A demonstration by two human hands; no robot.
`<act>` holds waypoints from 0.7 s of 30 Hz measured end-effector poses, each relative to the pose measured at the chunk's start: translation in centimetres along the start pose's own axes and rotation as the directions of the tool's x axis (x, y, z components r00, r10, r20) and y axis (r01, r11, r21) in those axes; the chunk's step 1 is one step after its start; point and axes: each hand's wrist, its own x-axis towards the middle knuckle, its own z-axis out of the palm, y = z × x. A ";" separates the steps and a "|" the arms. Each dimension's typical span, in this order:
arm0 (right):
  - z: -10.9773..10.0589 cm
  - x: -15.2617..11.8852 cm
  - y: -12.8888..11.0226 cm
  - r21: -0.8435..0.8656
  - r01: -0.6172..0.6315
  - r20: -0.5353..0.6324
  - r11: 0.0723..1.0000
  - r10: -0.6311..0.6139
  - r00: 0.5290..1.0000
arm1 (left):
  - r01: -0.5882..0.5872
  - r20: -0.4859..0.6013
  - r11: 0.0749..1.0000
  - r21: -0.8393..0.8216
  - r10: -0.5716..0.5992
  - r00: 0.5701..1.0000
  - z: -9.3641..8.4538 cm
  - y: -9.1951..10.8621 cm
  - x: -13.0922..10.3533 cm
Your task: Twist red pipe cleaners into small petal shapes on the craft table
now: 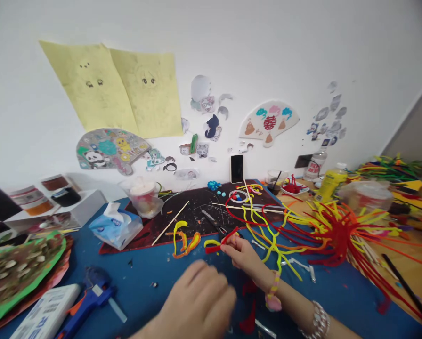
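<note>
My right hand [244, 256] pinches a short red pipe cleaner [232, 235] between thumb and fingers. A yellow pipe cleaner loop [211, 243] sits at the left end of the red piece; whether they are joined I cannot tell. Closer to me, my left hand [200, 299] is smeared by motion, back upward, its fingertips hidden. Just behind the right hand lies a pair of pliers [214, 222]. Bent yellow and orange pipe cleaners [183, 242] rest on the blue tabletop [143, 287] to the left.
A big bunch of red and yellow pipe cleaners [341, 235] spreads over the right side. On the left are a blue glue gun [94, 294], a white box [46, 313] and a tissue pack [116, 226]. A phone [237, 168] leans against the wall. Bottles [331, 181] stand back right.
</note>
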 end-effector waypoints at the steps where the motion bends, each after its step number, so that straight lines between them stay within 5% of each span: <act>1: 0.1 -0.1 0.1 -0.015 0.012 0.008 1.000 -0.012 1.000 | 0.032 0.014 0.999 0.016 -0.033 0.999 0.6 -1.3 0.8; 3: 0.3 -0.2 0.2 -0.026 0.024 0.022 0.999 -0.023 0.999 | 0.109 0.083 0.990 0.088 -0.116 0.990 2.0 -3.7 1.7; 6: 0.7 -0.4 0.5 -0.004 0.010 0.049 1.000 -0.010 0.999 | 0.048 0.139 0.972 0.229 -0.082 0.987 3.8 -6.0 1.3; 11: 1.2 -0.8 0.5 -0.030 0.019 0.037 0.999 -0.018 0.999 | -0.049 0.220 0.959 0.278 -0.014 0.975 5.1 -6.5 -0.2; 13: 1.2 -0.8 0.4 -0.093 0.073 0.006 0.993 -0.073 0.997 | 0.014 0.239 0.975 0.220 -0.068 0.969 5.3 -6.3 -0.2; 16: 1.1 -0.9 0.2 -0.184 0.141 -0.017 0.973 -0.146 0.989 | 0.292 0.258 0.954 -0.065 -0.266 0.929 5.4 -5.9 0.0; 18: 0.9 -1.2 -0.2 -0.226 0.189 0.008 0.956 -0.192 0.981 | 0.540 0.360 0.739 -0.403 -0.414 0.836 5.4 -5.5 0.2; 21: 0.6 -1.8 -1.0 -0.274 0.301 0.109 0.913 -0.281 0.953 | 0.701 0.635 0.029 -0.712 -0.400 0.661 5.3 -5.0 0.4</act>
